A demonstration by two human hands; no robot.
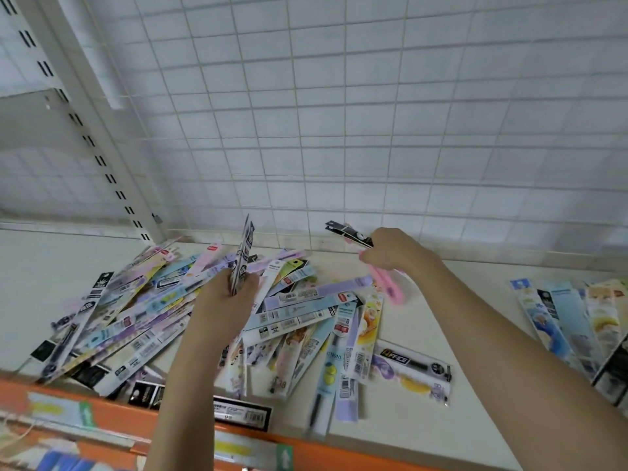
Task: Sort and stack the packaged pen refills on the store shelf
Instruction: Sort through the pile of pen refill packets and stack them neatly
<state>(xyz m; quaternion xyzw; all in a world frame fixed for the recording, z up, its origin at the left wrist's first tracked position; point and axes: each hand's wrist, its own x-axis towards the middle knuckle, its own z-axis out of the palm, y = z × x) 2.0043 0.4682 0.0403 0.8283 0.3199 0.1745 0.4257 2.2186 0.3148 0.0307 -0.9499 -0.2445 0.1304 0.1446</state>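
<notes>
A loose heap of packaged pen refills [163, 311] in many colours covers the left and middle of the white shelf [441, 300]. Above the heap, my left hand [227, 294] grips a black-and-white refill pack [245, 249] that stands upright. Further right and nearer the back wall, my right hand [394, 253] holds a pink pack [387, 287] together with a black-topped pack [346, 231], lifted off the shelf. A second group of packs [577, 321] lies side by side at the right edge.
A white wire grid panel [339, 113] forms the back wall. A slotted upright post [85, 130] stands at the back left. The shelf's orange front rail [119, 419] carries price labels. Bare shelf shows between the heap and the right-hand packs.
</notes>
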